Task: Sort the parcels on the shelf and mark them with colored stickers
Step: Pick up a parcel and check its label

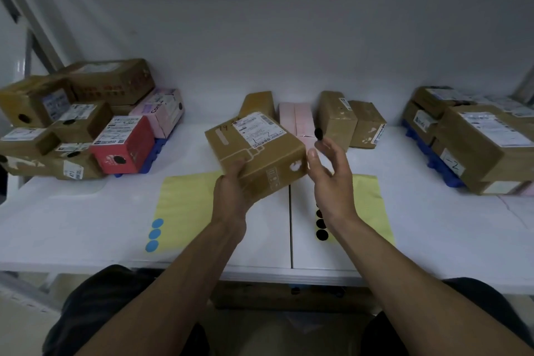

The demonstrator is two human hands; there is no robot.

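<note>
Nearest on the white shelf (86, 220) lie two yellow sheets, one with blue stickers (154, 235), one with black stickers (321, 229). Above them the left hand (231, 193) grips a brown parcel (255, 153) from below, tilted. The right hand (329, 179), fingers spread, carries a black dot (318, 133) on a fingertip beside it. Behind stand more parcels (338, 118), with stacks on both sides.

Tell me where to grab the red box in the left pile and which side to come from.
Judging from this view, come from the front right. The red box sits at the pile's front right corner on the blue pallet; its top, front and right faces show. Grip its front and back faces from above, or slide it forward first. Brown parcels press against its left, so that side gives fingers no room.
</note>
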